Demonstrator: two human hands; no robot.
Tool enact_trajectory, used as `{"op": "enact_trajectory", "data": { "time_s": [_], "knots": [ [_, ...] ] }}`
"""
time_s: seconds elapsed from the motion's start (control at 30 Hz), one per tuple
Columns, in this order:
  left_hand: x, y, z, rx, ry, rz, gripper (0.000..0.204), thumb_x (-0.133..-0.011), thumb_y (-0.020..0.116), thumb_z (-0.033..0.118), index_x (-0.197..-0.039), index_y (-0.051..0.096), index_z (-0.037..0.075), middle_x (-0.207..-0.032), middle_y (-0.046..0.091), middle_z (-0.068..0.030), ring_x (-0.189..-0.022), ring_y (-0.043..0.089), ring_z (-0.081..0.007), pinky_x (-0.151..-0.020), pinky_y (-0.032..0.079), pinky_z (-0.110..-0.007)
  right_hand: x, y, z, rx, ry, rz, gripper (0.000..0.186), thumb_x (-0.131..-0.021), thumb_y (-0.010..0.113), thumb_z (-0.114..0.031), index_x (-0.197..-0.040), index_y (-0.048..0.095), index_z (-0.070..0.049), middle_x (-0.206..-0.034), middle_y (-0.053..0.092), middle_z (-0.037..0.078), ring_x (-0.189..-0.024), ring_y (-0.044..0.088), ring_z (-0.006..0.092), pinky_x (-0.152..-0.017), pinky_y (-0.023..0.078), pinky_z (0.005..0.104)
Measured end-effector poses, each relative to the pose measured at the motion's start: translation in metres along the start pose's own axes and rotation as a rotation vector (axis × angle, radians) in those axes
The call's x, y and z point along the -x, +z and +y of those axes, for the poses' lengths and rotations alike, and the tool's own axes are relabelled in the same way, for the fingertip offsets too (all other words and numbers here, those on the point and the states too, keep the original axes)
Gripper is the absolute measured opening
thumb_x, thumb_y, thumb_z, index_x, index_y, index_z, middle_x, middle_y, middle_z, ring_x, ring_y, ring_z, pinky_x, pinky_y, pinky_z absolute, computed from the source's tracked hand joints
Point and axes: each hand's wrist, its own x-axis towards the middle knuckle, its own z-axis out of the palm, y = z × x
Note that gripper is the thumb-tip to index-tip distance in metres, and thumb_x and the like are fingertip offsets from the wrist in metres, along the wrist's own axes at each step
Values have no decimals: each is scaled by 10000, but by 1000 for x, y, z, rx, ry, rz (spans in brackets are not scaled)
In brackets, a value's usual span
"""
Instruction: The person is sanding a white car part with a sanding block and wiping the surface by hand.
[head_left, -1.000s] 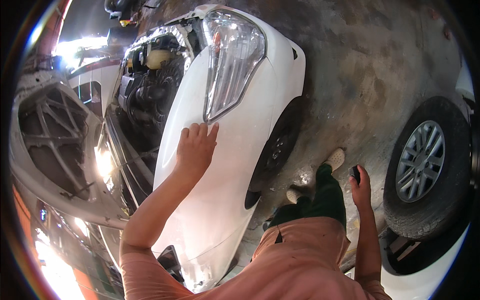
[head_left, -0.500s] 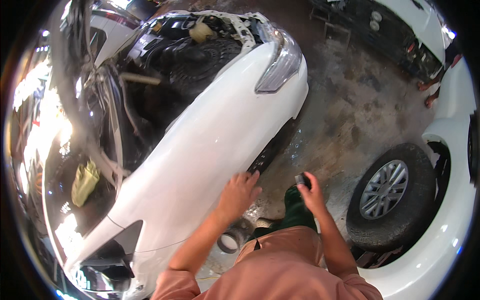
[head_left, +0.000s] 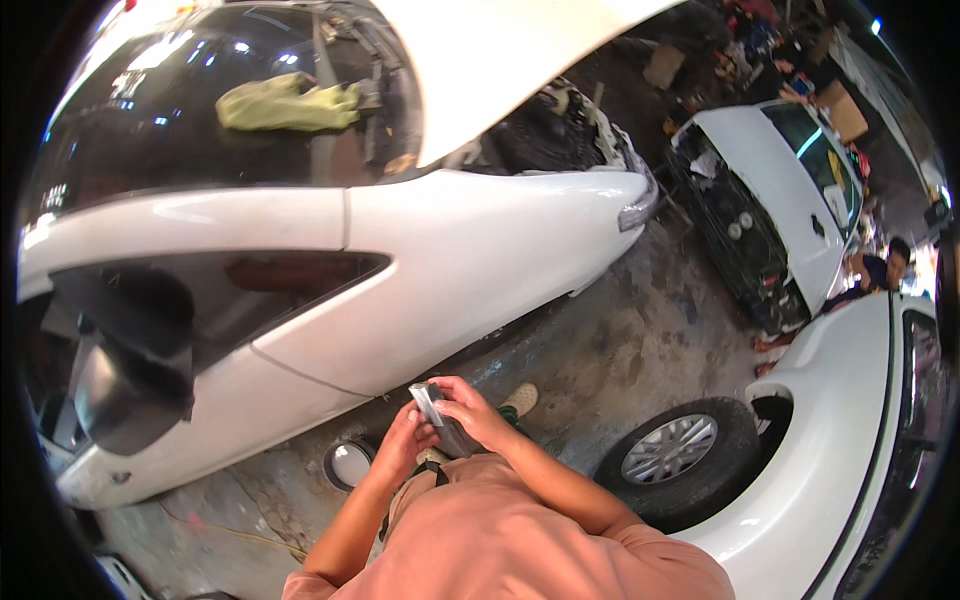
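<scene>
Both of my hands are together in front of my body, at a small grey block [head_left: 428, 402] with a pale, shiny end; it may be a sanding block. My right hand [head_left: 468, 412] grips it from the right, with fingers around its upper part. My left hand [head_left: 402, 440] has its fingers curled against the block's lower left side. Just beyond my hands runs the long white fender [head_left: 480, 260] of a car, its surface dull in places. The car's dark side mirror [head_left: 135, 385] is at the left.
A raised white hood [head_left: 500, 50] stands over the engine bay. A yellow-green cloth [head_left: 288, 104] lies on the windshield. Near my feet is a round container [head_left: 350, 465]. To my right are a wheel [head_left: 680, 455] and another white car [head_left: 810, 480]; a person [head_left: 880, 268] is beyond it.
My view has swung left along the car. My left hand has left its place by the fender and come to the block in my right hand, so both hands are now on it.
</scene>
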Motion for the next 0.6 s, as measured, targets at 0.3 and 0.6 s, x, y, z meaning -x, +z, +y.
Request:
{"op": "enact_trajectory", "data": {
  "time_s": [0.3, 0.6],
  "knots": [
    [52, -27, 11, 384, 235, 251, 394, -991, 676, 271, -1342, 536, 159, -1121, 633, 58, -983, 620, -78, -804, 539, -327, -34, 75, -9, 256, 294, -75, 607, -1023, 630, -285, -1468, 446, 84, -1430, 554, 169, -1324, 511, 204, -1124, 388, 337],
    [80, -74, -64, 360, 296, 1030, 343, -921, 754, 159, -1198, 554, 126, -1028, 656, 24, -911, 631, -88, -713, 529, -274, -77, 95, 63, 473, 525, -616, 619, -918, 715, -100, -1458, 436, 22, -1292, 627, 175, -1186, 595, 217, -1003, 489, 356]
  ]
}}
